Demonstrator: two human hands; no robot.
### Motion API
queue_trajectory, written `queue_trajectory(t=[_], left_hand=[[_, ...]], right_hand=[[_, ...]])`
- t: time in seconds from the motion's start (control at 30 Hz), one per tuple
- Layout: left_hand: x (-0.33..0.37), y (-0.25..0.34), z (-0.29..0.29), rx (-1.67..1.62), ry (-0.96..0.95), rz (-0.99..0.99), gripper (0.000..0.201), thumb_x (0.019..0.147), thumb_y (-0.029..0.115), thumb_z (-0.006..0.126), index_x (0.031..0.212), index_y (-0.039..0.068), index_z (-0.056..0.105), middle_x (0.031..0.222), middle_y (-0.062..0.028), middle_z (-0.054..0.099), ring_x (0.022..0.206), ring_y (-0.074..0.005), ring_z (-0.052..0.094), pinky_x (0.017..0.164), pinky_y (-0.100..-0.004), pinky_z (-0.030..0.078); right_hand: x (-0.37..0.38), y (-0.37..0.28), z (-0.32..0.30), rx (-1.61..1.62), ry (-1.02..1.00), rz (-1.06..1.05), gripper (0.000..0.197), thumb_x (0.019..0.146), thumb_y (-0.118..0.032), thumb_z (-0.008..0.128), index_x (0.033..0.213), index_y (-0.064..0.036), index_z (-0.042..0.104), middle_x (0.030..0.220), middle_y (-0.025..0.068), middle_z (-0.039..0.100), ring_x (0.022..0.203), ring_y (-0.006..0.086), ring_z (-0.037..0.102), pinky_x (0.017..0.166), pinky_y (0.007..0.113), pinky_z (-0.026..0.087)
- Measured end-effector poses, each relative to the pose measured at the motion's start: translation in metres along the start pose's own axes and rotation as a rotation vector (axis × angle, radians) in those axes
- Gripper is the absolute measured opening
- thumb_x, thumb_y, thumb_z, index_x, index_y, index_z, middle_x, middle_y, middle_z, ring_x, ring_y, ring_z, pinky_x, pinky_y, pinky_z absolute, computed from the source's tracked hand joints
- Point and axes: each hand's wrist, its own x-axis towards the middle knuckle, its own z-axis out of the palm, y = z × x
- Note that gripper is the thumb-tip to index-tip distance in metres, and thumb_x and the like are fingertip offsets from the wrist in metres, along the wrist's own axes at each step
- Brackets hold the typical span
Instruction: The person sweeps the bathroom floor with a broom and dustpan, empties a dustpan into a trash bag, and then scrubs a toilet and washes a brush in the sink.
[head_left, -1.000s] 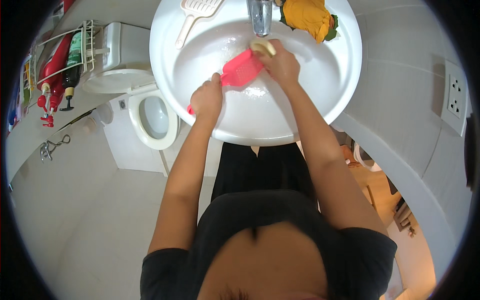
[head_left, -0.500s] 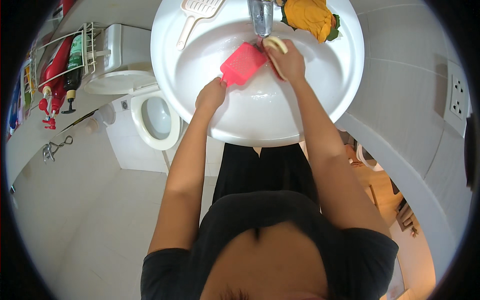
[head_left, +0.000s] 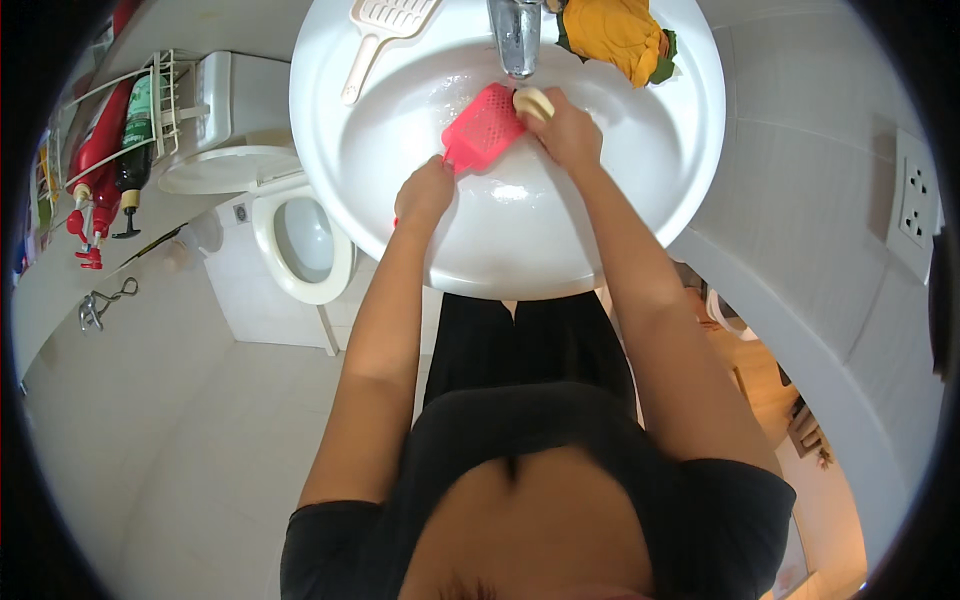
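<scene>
My left hand (head_left: 427, 190) is closed round the handle of a pink litter scoop (head_left: 482, 128) with a perforated bed, held over the sink basin (head_left: 510, 235). In my right hand (head_left: 572, 132) is a scrub brush with a cream handle (head_left: 534, 103), which meets the far right edge of the pink scoop. The brush's bristles are mostly hidden by the hand and the scoop. Just beyond them the chrome faucet (head_left: 517, 45) points down into the bowl. A cream slotted litter scoop (head_left: 390, 22) lies on the sink's far left rim.
A crumpled yellow and green cloth (head_left: 615, 38) rests on the far right rim. To the left are a toilet (head_left: 262, 235) and a wire rack (head_left: 168, 100) of red and dark pump bottles (head_left: 137, 150). A power outlet (head_left: 912, 203) is on the right wall.
The brush in my right hand has shifted left and slightly nearer, along the scoop's edge. The pink scoop has tilted a little, still in my left hand.
</scene>
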Motion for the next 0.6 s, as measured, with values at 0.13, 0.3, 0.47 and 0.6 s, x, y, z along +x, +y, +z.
queue_trajectory(t=[0.13, 0.3, 0.47, 0.6], left_hand=[[0.001, -0.007, -0.001, -0.026, -0.031, -0.013, 0.040, 0.094, 0.036, 0.030, 0.108, 0.008, 0.055, 0.107, -0.0166, 0.061, 0.100, -0.0352, 0.057, 0.085, -0.0458, 0.044], [0.018, -0.004, 0.007, -0.012, -0.050, 0.031, 0.039, 0.094, 0.036, 0.030, 0.109, 0.009, 0.056, 0.109, -0.0156, 0.060, 0.102, -0.0337, 0.056, 0.085, -0.0451, 0.044], [0.019, -0.013, 0.008, 0.001, -0.037, 0.014, 0.039, 0.094, 0.036, 0.031, 0.109, 0.011, 0.057, 0.107, -0.0159, 0.061, 0.100, -0.0344, 0.057, 0.085, -0.0450, 0.044], [0.015, -0.013, 0.009, -0.018, -0.031, 0.038, 0.042, 0.092, 0.040, 0.033, 0.109, 0.008, 0.054, 0.104, -0.0178, 0.061, 0.099, -0.0352, 0.058, 0.085, -0.0446, 0.044]], right_hand=[[-0.025, -0.020, 0.000, 0.092, -0.089, 0.074, 0.041, 0.076, -0.047, 0.062, 0.102, -0.0163, 0.055, 0.082, 0.0095, 0.066, 0.079, 0.0296, 0.064, 0.065, 0.041, 0.047], [0.023, -0.025, -0.003, 0.088, 0.041, -0.021, 0.044, 0.078, -0.047, 0.061, 0.107, -0.0151, 0.055, 0.085, 0.0112, 0.066, 0.080, 0.0298, 0.063, 0.066, 0.041, 0.047], [-0.012, -0.053, 0.023, 0.076, 0.062, -0.196, 0.043, 0.077, -0.046, 0.061, 0.108, -0.0172, 0.055, 0.085, 0.0107, 0.065, 0.082, 0.0291, 0.063, 0.068, 0.043, 0.048], [-0.031, -0.067, 0.031, 0.027, -0.077, -0.236, 0.045, 0.075, -0.049, 0.062, 0.107, -0.0185, 0.056, 0.085, 0.0104, 0.065, 0.084, 0.0289, 0.063, 0.070, 0.043, 0.048]])
